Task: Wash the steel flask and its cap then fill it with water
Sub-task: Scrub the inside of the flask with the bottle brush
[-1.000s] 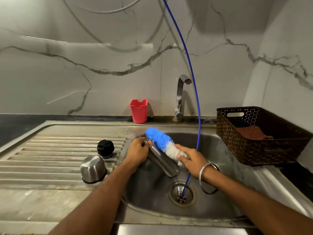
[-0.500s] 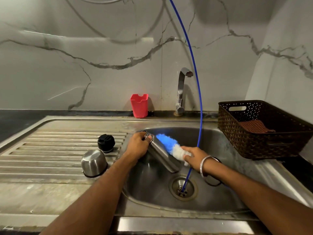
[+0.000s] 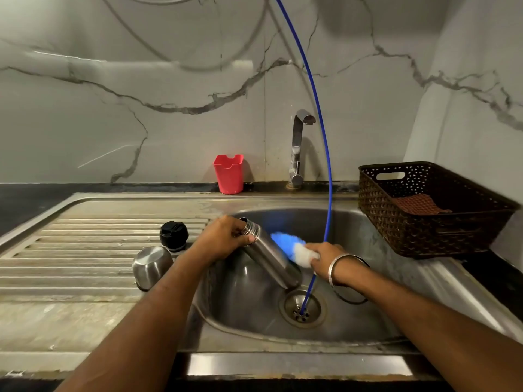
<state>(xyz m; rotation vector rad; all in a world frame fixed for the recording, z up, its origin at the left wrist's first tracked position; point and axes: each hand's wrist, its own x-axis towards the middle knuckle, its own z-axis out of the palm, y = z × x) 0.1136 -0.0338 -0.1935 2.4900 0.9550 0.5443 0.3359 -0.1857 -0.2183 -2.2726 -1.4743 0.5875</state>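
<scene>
The steel flask [image 3: 271, 258] lies tilted in the sink basin [image 3: 249, 304], its open mouth up and to the left, its base near the drain. My left hand [image 3: 223, 240] grips it round the threaded neck. A blue and white scrub brush [image 3: 291, 247] presses against the flask's right side, and my right hand [image 3: 319, 260] holds its white end. On the draining board to the left stand the black inner cap [image 3: 173, 235] and the steel cup lid [image 3: 151, 266], upside down.
A thin blue hose [image 3: 325, 171] hangs from above into the drain [image 3: 302, 309]. The tap [image 3: 298, 148] stands behind the basin, with a red holder [image 3: 228, 174] to its left. A brown basket [image 3: 430, 210] holding a cloth sits on the right counter.
The brush has slid from near the flask's mouth down along its right side toward the base. My left hand kept hold of the neck.
</scene>
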